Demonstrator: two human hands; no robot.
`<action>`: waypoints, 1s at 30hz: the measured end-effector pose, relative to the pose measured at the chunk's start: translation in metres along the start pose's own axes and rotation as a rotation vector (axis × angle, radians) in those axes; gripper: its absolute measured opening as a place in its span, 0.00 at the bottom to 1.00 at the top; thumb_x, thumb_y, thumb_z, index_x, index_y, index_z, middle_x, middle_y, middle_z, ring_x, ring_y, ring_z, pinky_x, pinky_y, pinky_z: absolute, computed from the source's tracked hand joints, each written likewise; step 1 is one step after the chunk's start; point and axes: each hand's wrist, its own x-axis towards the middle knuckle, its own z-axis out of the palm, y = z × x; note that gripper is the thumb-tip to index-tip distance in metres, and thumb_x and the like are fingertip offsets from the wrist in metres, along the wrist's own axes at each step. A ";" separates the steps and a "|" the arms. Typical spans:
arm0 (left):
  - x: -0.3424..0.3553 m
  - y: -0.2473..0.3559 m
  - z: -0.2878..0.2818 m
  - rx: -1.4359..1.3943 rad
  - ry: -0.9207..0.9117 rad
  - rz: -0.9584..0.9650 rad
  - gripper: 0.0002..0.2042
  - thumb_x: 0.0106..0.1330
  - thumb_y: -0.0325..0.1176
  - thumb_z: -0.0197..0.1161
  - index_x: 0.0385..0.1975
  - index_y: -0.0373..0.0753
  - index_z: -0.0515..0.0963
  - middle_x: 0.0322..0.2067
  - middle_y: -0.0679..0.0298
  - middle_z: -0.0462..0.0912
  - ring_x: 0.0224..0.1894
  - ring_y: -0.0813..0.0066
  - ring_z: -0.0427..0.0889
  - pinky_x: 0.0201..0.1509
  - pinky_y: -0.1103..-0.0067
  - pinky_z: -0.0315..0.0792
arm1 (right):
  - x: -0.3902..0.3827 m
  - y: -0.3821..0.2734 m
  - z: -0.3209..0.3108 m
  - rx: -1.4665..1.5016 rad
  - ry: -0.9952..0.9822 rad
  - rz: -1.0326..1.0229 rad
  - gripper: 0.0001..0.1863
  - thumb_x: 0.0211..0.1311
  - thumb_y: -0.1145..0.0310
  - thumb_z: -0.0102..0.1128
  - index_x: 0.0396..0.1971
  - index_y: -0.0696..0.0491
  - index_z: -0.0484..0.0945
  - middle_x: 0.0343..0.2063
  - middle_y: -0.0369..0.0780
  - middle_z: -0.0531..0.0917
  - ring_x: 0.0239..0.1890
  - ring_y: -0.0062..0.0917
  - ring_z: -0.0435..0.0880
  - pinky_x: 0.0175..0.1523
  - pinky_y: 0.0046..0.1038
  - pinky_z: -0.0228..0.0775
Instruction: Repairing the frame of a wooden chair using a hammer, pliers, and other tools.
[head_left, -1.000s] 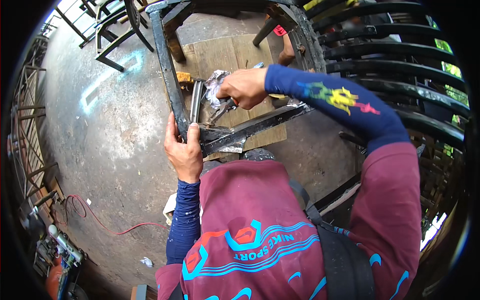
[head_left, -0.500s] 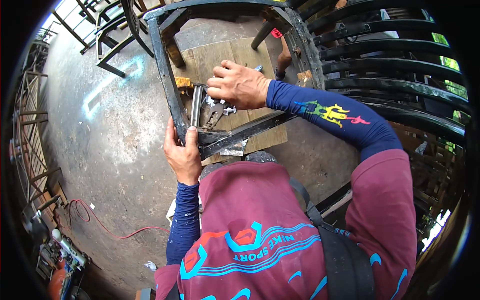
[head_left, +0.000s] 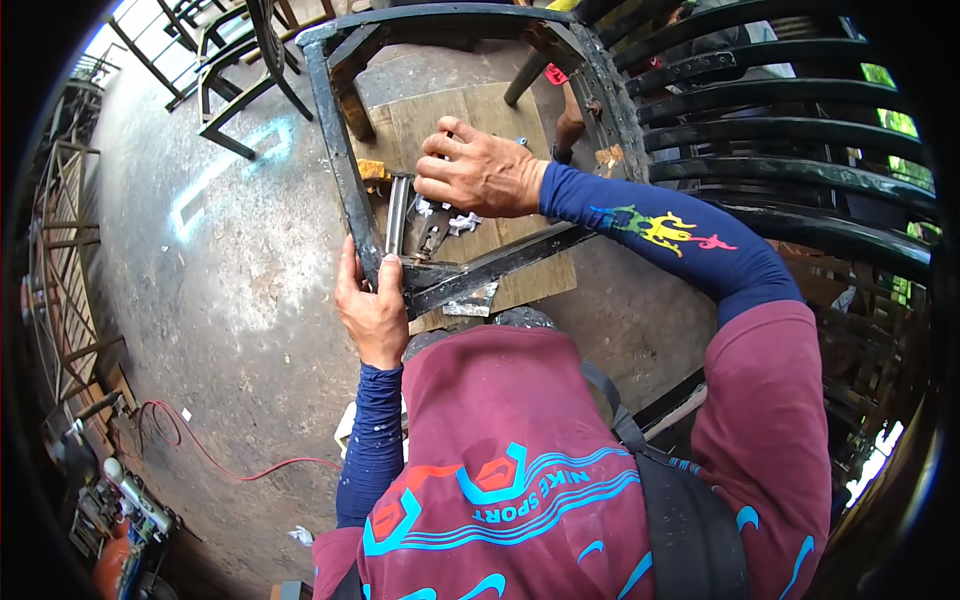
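Observation:
A dark, worn wooden chair frame [head_left: 345, 170] lies in front of me. My left hand [head_left: 373, 310] grips its near left corner, thumb on top and fingers round the outer side. Just beyond the thumb, a narrow silver metal bar with a groove [head_left: 397, 215] lies along the inner side of the rail. My right hand [head_left: 480, 172] is over the frame's opening, its fingers curled; whatever it holds is hidden. Beneath it are a rusty metal tool [head_left: 432, 240], partly covered, and white crumpled scraps [head_left: 463, 223]. A yellow-orange block [head_left: 373, 169] sits by the bar's far end.
A wooden board [head_left: 520, 285] lies beneath the frame. Dark curved slats [head_left: 780, 95] rise at the right. Another person's arm [head_left: 570, 120] shows beyond the frame. More frames [head_left: 225, 90] stand far left; a red hose [head_left: 235, 472] crosses the floor.
The view has shifted slightly. My right hand has shifted a little relative to the frame, showing more of the white scraps. My left hand keeps its hold on the corner.

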 end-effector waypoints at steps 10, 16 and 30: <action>0.000 0.002 -0.001 0.045 -0.020 -0.011 0.30 0.65 0.31 0.65 0.65 0.21 0.68 0.46 0.50 0.85 0.45 0.69 0.84 0.53 0.75 0.76 | 0.022 0.018 -0.009 1.056 -1.181 0.384 0.08 0.48 0.76 0.56 0.30 0.60 0.76 0.24 0.50 0.82 0.29 0.42 0.80 0.39 0.40 0.74; 0.003 0.000 0.001 -0.024 0.011 0.000 0.29 0.65 0.29 0.64 0.65 0.20 0.69 0.46 0.51 0.85 0.45 0.70 0.83 0.54 0.76 0.76 | 0.010 -0.004 -0.025 0.014 -0.230 0.062 0.07 0.64 0.64 0.56 0.38 0.48 0.77 0.38 0.35 0.78 0.49 0.28 0.78 0.59 0.37 0.66; 0.000 0.011 0.002 -0.009 -0.005 -0.043 0.27 0.67 0.32 0.67 0.62 0.22 0.72 0.40 0.56 0.87 0.41 0.75 0.83 0.50 0.77 0.77 | 0.035 0.023 -0.006 0.884 -1.158 0.101 0.12 0.48 0.73 0.58 0.34 0.62 0.81 0.28 0.53 0.85 0.32 0.45 0.85 0.41 0.43 0.76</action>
